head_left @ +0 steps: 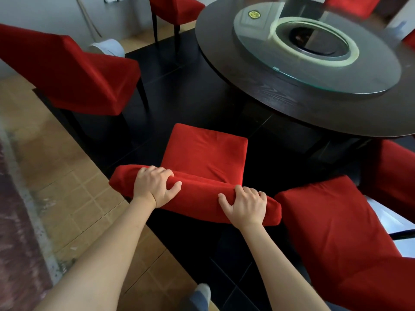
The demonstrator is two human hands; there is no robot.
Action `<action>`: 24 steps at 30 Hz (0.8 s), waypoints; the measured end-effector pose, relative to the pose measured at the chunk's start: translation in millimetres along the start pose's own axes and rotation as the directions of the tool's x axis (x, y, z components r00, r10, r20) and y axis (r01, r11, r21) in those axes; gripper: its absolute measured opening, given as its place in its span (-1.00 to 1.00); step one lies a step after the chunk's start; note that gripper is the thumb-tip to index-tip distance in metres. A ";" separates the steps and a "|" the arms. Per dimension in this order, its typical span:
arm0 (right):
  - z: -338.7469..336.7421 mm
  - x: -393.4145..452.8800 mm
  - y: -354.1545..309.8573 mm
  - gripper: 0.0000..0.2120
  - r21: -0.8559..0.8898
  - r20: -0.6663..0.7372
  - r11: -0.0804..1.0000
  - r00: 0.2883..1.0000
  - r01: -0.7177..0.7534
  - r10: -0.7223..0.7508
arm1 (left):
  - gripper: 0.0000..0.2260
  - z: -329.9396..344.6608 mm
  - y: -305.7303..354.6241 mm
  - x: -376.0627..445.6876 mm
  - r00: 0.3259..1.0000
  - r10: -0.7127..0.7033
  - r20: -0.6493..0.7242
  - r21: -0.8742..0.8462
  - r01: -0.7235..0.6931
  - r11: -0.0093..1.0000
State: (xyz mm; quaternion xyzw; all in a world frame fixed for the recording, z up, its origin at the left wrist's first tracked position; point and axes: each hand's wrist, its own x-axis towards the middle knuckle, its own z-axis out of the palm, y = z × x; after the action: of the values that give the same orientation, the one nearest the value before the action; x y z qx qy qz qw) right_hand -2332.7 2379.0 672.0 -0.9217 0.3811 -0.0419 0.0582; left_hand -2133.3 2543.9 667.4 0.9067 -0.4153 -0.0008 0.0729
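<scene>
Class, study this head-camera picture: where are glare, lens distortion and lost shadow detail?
Head view: glare washes over the glass turntable on the round table; wide-angle distortion warps the table's rim; the black floor under the chair loses detail; the left hand and right hand, gripping its back, look sharp, evenly lit.

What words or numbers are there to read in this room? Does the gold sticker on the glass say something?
The gold sticker on the glass turntable: it has dark marks, but they are too small and blurred to read.
The red chair in the middle: no words or numbers on it.
No other writing shows anywhere in the picture.
</scene>
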 end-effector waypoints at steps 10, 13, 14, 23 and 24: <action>-5.0 27.9 -2.2 -0.27 -0.089 0.104 0.996 0.994 -0.002 0.011 | -0.45 3.6 -5.6 23.0 0.998 0.029 -0.047 -0.045 -0.031 0.999; -6.7 25.7 -5.7 -0.31 -0.099 0.111 0.995 0.993 -0.017 0.028 | -0.45 2.1 -8.3 22.3 0.998 0.047 -0.047 -0.047 -0.049 0.998; -7.1 23.0 -7.4 -0.32 -0.098 0.116 0.995 0.992 -0.028 0.039 | -0.45 1.6 -9.6 21.9 0.998 0.055 -0.040 -0.049 -0.057 0.997; -3.6 -37.5 -42.8 -0.36 -0.046 0.063 0.976 0.974 -0.213 0.216 | -0.49 0.2 -34.1 11.1 0.973 0.229 -0.029 -0.052 -0.231 0.972; -3.1 -43.9 -47.8 -0.37 -0.046 0.058 0.971 0.970 -0.233 0.235 | -0.48 -0.6 -36.9 10.6 0.968 0.250 -0.025 -0.053 -0.251 0.967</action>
State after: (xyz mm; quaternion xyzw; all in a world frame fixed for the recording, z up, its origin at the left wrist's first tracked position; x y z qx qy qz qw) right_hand -2330.7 2443.3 680.3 -0.8721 0.4859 0.0016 0.0567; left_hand -2098.5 2559.8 663.7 0.8447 -0.5256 0.0049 0.1016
